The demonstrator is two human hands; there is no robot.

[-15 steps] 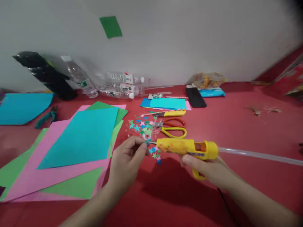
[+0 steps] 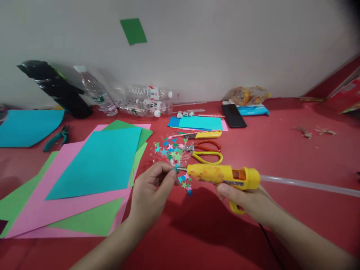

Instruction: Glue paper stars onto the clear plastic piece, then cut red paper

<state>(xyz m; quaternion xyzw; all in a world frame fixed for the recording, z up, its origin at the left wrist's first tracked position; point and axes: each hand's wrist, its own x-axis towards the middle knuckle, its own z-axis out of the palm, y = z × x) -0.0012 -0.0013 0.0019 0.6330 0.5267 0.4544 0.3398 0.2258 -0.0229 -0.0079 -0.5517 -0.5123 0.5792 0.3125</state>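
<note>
My right hand [image 2: 249, 202] grips a yellow glue gun [image 2: 222, 175] by its handle, a clear glue stick [image 2: 309, 185] jutting out behind it to the right. Its metal nozzle points left at a small blue paper star [image 2: 177, 167] pinched between the thumb and fingers of my left hand [image 2: 153, 193]. Just behind lies a scatter of several small coloured stars [image 2: 171, 150] on clear plastic, with a few more stars below the nozzle.
Overlapping sheets of teal, pink and green paper [image 2: 92, 165] lie at left on the red table [image 2: 295, 157]. Scissors [image 2: 206, 153], a yellow utility knife [image 2: 202, 135], more paper, a black phone [image 2: 233, 115], plastic bottles [image 2: 146, 101] and teal pliers [image 2: 57, 138] sit behind.
Hardly anything has moved; both hands and the glue gun hold the same pose, shifted very slightly to the right in view.
</note>
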